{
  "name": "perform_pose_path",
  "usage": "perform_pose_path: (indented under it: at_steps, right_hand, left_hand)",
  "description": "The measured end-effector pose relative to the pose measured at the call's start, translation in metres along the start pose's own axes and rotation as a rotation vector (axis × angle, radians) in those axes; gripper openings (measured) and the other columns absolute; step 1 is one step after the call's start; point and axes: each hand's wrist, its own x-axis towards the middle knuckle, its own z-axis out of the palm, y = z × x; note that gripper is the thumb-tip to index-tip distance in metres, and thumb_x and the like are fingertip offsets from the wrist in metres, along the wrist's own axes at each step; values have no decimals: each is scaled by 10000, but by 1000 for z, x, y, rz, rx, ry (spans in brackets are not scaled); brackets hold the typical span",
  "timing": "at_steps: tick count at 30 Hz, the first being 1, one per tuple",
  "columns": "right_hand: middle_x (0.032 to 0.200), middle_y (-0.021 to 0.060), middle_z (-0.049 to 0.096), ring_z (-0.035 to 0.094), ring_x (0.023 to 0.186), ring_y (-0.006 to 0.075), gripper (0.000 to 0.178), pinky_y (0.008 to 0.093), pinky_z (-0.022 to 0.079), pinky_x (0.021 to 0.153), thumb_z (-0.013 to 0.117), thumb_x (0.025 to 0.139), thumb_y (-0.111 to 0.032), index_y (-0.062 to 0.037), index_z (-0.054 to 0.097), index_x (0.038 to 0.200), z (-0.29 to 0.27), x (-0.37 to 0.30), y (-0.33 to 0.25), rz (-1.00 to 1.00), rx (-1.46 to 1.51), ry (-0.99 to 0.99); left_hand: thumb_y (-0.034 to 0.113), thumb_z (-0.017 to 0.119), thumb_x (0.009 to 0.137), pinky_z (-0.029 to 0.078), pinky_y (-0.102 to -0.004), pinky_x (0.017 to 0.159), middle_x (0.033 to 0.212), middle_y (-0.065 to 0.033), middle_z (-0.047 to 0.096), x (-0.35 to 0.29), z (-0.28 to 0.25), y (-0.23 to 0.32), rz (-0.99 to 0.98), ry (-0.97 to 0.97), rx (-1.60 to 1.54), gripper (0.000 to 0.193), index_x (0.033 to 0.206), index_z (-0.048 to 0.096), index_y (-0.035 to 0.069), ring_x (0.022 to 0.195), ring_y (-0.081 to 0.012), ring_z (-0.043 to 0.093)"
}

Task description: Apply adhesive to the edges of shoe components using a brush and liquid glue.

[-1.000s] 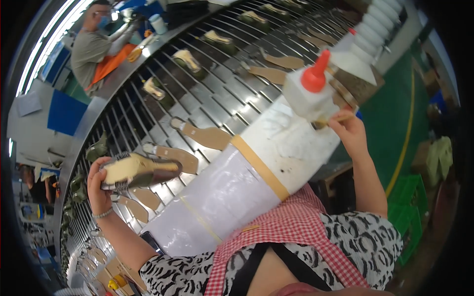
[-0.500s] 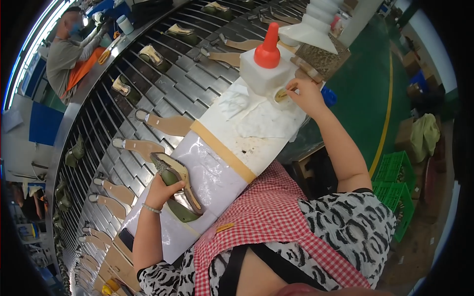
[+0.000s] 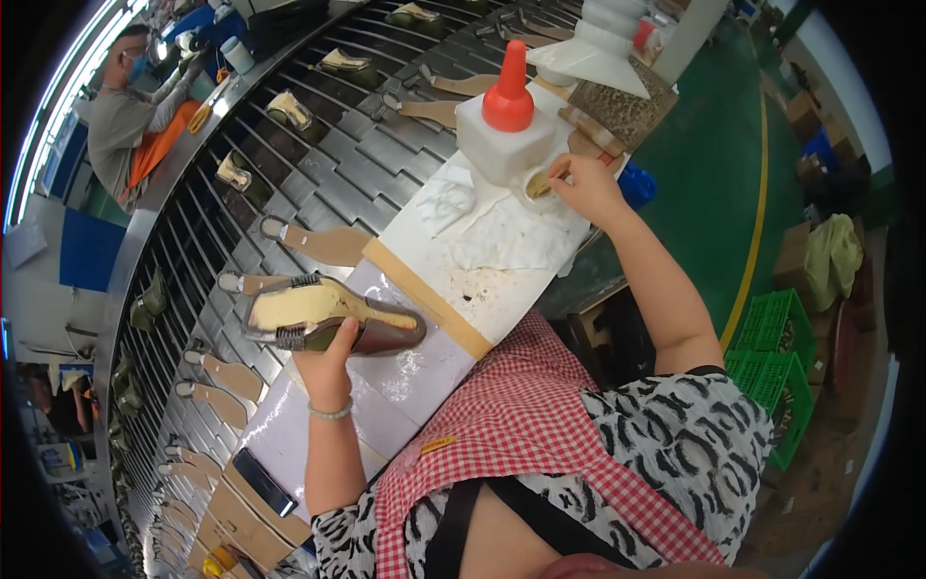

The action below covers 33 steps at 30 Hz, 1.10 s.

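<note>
left hand [image 3: 328, 365] grips a shoe [image 3: 299, 307], right hand [image 3: 586, 188] at a small cup [image 3: 538, 185]

a green floor [image 3: 709, 212] spreads along the right, and a curved metal conveyor [image 3: 357, 152] fills the left and top. across the conveyor, at its far edge, sits a co-worker [image 3: 125, 130] in a grey shirt and face mask. between conveyor and wearer lies a long white counter [image 3: 473, 287], its near part covered by a pale plastic sheet [image 3: 289, 415], with a tan strip [image 3: 424, 297] across it. the wearer has on a red checked apron [image 3: 531, 405]. green crates [image 3: 783, 333] stand on the floor at the right.

the shoe is above the plastic sheet near the conveyor side, its pale yellow underside up and its toe pointing right, just beside the strip in the view. the left fingers are clamped on its near side; whether it touches the sheet, i cannot tell. at the counter's far end stands a white bottle [image 3: 503, 145] with a red cap. tan insoles [image 3: 333, 246] lie on the conveyor, and a dark phone [image 3: 264, 482] rests at the counter's near end. the small cup sits just beside the bottle; the right fingers are at its rim, but i cannot tell if they are together or hold anything.
</note>
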Motion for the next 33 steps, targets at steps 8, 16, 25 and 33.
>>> perform_pose_path:
  at_steps: [8,16,25,33]
  right_hand:
    - [859,22,649,624,823,136,191,267,488,722,685,849,-159,-34,643,986,1,-14,30,300,979,52]
    - [833,6,639,621,804,107,243,251,492,709,739,844,-283,-82,631,928,27,-17,56,704,1372,98]
    - [977,117,673,649,948,243,156,345,531,806,645,907,-163,-54,635,1017,13,-24,81,554,1966,-127]
    - [1003,138,669,643,930,184,138,312,504,867,594,897,-38,24,609,1019,10,-109,-107,-95,1467,-409]
  left_hand:
    - [60,790,748,471,-332,941,1183,-98,596,-18,-10,-55,278,144,171,572,1242,513,-16,1050,-202,587]
    - [232,879,633,373,-376,1066,1331,-120,498,-23,0,-17,417,-262,246,868,1332,404,32,1251,-245,473]
    - [184,843,692,372,-367,1050,1317,-139,486,-57,49,-8,330,-69,306,867,1388,348,33,1221,-262,486]
    - [116,861,662,373,-378,1060,1451,-153,296,-69,67,-64,523,-21,255,957,1407,264,53,1278,-275,424]
